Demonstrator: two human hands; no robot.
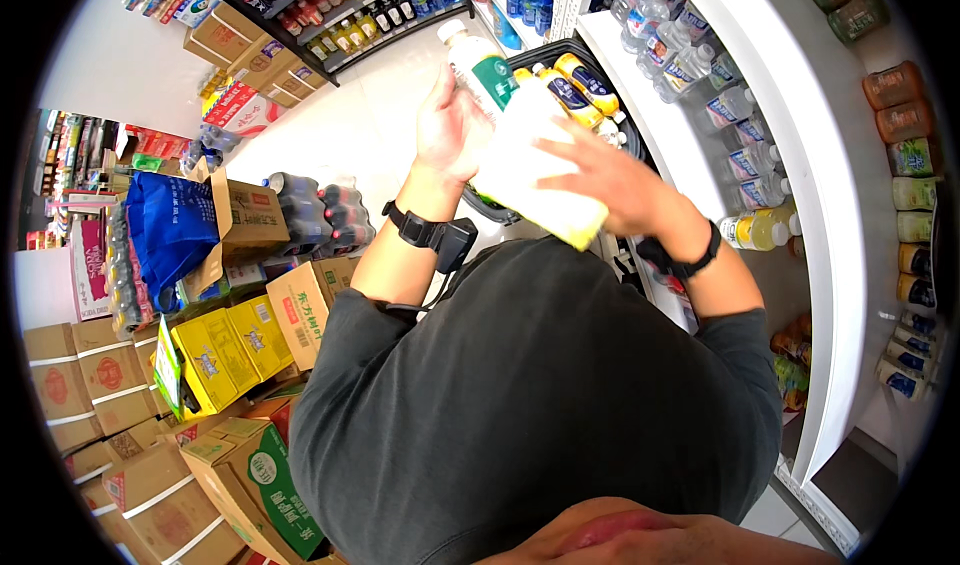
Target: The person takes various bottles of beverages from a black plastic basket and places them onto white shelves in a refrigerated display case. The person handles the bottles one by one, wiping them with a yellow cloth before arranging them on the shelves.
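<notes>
My left hand (450, 126) is wrapped around a plastic drink bottle (487, 74) with a white cap and a green and white label, tilted toward the upper left. My right hand (600, 175), slightly blurred, presses a pale yellow-white cloth (551, 182) that lies against the bottle's lower part. The cloth is overexposed, and its folds are hard to make out. Behind and below both hands stands a black basket (634, 134) holding several bottles with yellow and dark blue labels (585, 85). Part of the basket is hidden by my hands and the cloth.
At the right, a white shelf (637, 89) bears several clear water bottles (686, 70) and yellow drink bottles (757, 229). Cardboard cartons (172, 490), yellow boxes (232, 347), a blue bag (171, 227) and wrapped bottle packs (300, 209) are stacked at the left. A stocked drinks shelf (360, 2) stands ahead.
</notes>
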